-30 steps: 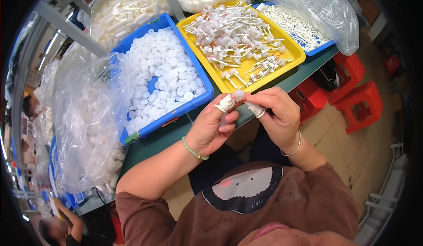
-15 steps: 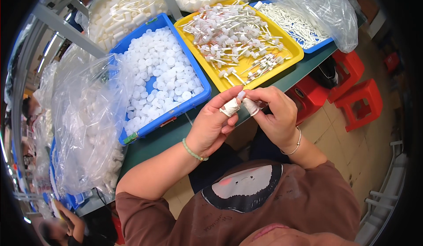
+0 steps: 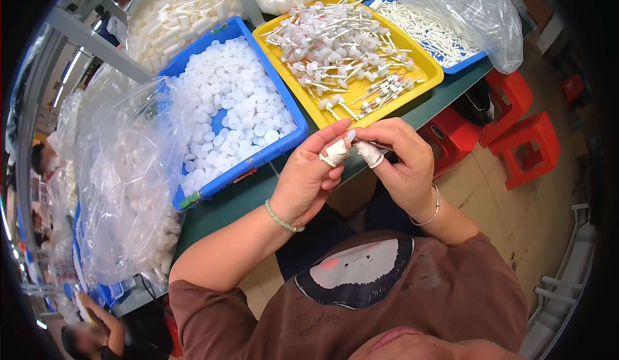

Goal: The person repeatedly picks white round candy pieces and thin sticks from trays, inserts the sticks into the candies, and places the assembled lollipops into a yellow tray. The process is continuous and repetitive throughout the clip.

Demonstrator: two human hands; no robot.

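Observation:
Between my two hands is a small translucent white plastic piece [image 3: 351,135], mostly covered by fingertips. My left hand [image 3: 308,176] is closed, pinching the piece between thumb and forefinger. Opposite it, my right hand [image 3: 412,163] is closed too, its thumb and forefinger meeting at the piece; anything else inside its grip is hidden. White wrapping covers both thumbs. Just beyond the hands stands a yellow tray [image 3: 431,82] heaped with white stems bearing plastic discs and thin wires. A blue tray [image 3: 293,134] of round translucent plastic caps stands to the left.
At the back right, a blue tray [image 3: 474,63] holds short white rods beside a clear plastic bag [image 3: 496,24]. Bagged white parts [image 3: 129,186] crowd the left. Red stools [image 3: 532,147] stand on the floor at right. Another person [image 3: 97,334] sits at lower left.
Both hands have shifted very slightly away from my body, still pinching the small piece. My left thumb has turned a little against it. The trays look unchanged.

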